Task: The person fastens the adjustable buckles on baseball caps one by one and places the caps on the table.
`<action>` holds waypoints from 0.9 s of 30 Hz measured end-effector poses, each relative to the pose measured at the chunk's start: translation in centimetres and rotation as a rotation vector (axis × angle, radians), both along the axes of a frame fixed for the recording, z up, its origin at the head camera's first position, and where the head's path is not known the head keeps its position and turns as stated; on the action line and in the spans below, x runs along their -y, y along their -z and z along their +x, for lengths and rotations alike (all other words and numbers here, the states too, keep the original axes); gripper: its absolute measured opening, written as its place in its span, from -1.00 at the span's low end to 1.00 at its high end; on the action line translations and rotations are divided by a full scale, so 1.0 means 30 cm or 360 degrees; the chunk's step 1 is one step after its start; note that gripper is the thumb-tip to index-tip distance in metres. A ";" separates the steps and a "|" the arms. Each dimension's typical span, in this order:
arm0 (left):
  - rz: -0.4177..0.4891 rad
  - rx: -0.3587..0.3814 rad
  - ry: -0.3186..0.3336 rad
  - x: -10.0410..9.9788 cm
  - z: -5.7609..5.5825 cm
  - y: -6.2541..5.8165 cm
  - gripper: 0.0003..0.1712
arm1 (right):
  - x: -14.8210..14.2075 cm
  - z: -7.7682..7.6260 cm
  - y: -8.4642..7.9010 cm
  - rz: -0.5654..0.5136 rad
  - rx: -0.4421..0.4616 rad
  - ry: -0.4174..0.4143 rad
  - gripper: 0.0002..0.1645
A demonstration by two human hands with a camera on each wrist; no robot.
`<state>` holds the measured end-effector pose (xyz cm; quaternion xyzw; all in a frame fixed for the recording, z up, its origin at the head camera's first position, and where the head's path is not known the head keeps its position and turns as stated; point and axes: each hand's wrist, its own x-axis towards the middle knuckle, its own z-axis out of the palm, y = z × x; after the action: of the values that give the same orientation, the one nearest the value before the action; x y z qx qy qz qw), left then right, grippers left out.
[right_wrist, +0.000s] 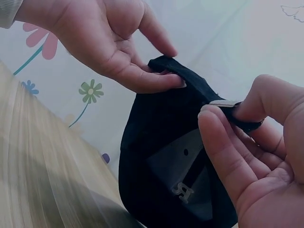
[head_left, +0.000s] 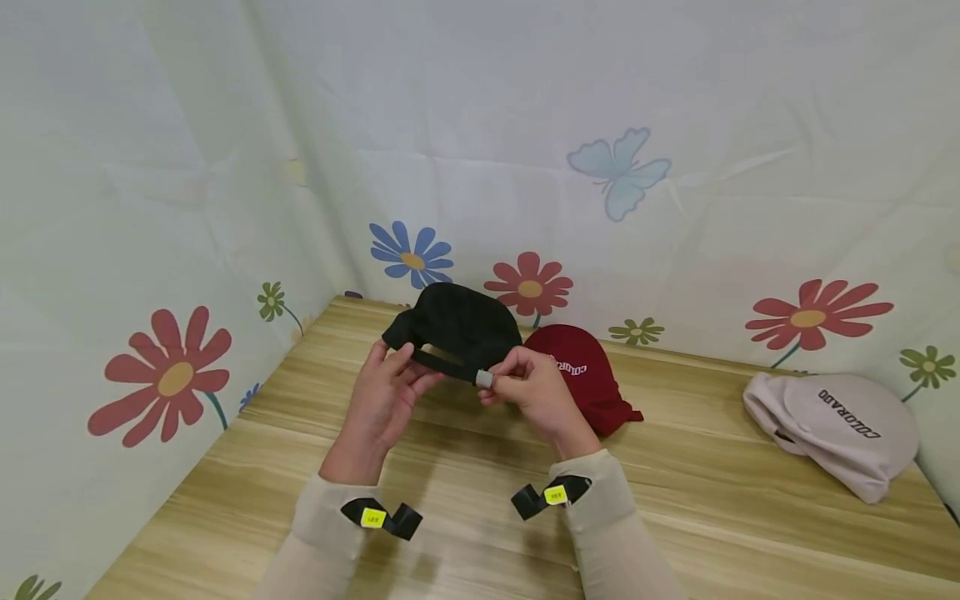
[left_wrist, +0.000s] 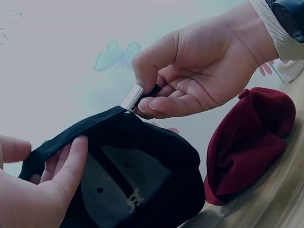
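A black baseball cap is held up over the table, its back strap and opening facing me. My left hand grips the strap side of its rim, thumb on one face and fingers on the other. With thumb and fingers, my right hand pinches the strap end by the silver metal buckle. In the left wrist view the buckle sits at the strap's end, just beside the right fingertips. The cap's grey lining with a small emblem shows in the right wrist view.
Behind my right hand lies a dark red cap with white lettering. A pale pink cap lettered COLORADO rests at the table's right. The wood-grain table meets a flower-printed white curtain at the back and left.
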<state>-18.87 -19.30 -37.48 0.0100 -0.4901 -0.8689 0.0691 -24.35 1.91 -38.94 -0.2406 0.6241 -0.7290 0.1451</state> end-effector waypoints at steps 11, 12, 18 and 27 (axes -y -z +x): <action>0.0102 0.0020 -0.0076 0.000 0.001 -0.003 -0.66 | 0.000 0.002 -0.004 -0.0046 0.0038 0.0028 -0.82; 0.0104 0.0025 -0.0093 0.000 -0.001 -0.001 -0.66 | 0.000 0.001 -0.003 -0.0039 0.0044 0.0026 -0.80; 0.0087 0.0015 -0.0189 -0.008 -0.009 0.008 -0.71 | 0.002 -0.002 -0.001 -0.0019 0.0062 -0.0006 -0.73; -0.0004 -0.0007 -0.0242 -0.018 -0.007 0.015 -0.74 | 0.001 0.001 -0.001 -0.0023 0.0040 0.0003 -0.84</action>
<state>-19.09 -18.75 -37.93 0.0452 -0.4888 -0.8605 0.1360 -24.33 1.89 -38.91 -0.2319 0.6173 -0.7366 0.1504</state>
